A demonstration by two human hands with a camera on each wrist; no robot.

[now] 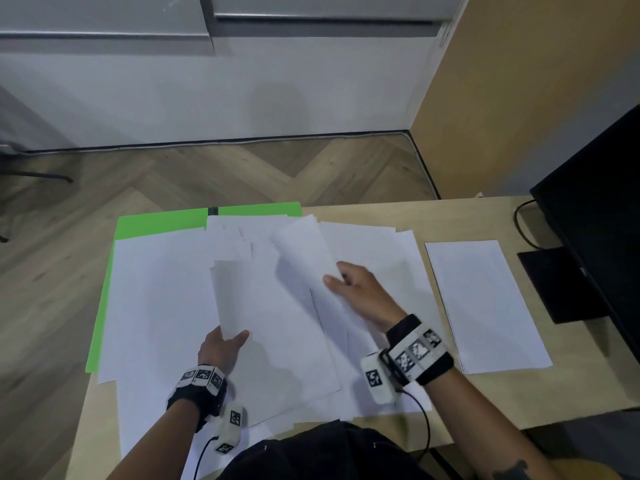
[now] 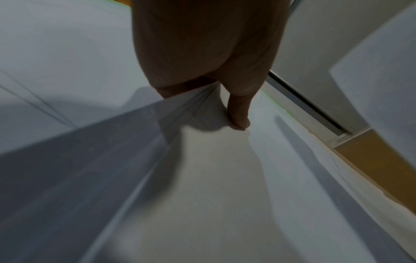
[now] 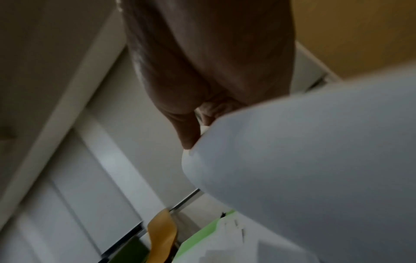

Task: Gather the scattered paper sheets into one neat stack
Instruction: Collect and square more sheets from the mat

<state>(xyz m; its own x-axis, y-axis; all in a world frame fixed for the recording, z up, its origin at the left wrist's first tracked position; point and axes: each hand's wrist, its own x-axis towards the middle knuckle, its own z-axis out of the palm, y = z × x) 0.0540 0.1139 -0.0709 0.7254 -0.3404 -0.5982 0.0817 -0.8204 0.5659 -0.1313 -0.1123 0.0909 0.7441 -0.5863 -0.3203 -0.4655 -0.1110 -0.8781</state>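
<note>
Two hands work over one loose spread of white sheets (image 1: 166, 306) that covers most of the desk (image 1: 519, 393). Taking the green mat (image 1: 156, 220) as the landmark, the spread lies on top of it and runs off its right edge toward the person. The left hand (image 1: 221, 348) pinches the near edge of a raised sheet (image 1: 242, 299), thumb on top and fingers beneath; in the left wrist view the thumb (image 2: 238, 110) presses the paper, probably to keep the collected bundle from sliding. The right hand (image 1: 360, 292) curls round the corner of a lifted sheet (image 1: 304, 247) right of the mat's centre, likely to carry it across to the left hand's paper. Well right of the mat, apart from the spread, a squared pile (image 1: 485, 306) lies near a dark monitor (image 1: 599, 209).
</note>
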